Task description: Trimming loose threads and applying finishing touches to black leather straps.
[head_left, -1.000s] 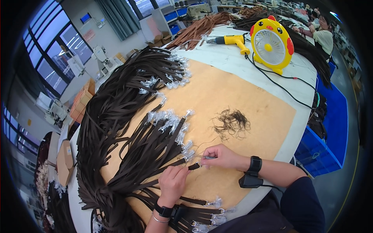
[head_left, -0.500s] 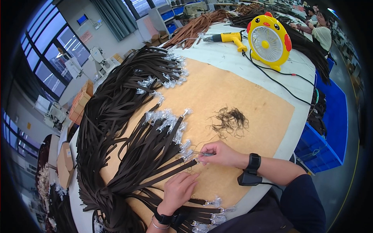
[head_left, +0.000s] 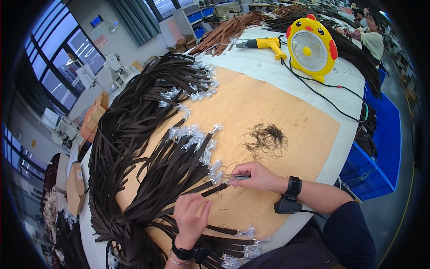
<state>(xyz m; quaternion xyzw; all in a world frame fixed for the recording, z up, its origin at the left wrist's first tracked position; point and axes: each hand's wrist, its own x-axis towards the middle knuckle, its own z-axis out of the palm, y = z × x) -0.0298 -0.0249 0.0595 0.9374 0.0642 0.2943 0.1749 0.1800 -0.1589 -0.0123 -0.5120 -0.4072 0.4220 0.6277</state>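
In the view from my head, a big heap of dark brown straps covers the left side of the white table and lies partly over a tan sheet. Many straps end in metal clips with clear wrap. A messy bunch of dark threads sits on the sheet, just past my right hand. Farther back are a yellow and black heat gun and a yellow chick fan with a black cord. A blue bin stands by the table's right side, and another person is far back.

My right arm reaches in from the right. My right hand pinches a small grey tool, pointing left, close to the end of one strap. I can't tell if they touch. My left hand is up over the straps and hides some. Its fingers are bent, with the thumb near them. It is blurry, so I can't tell if it pinches anything.
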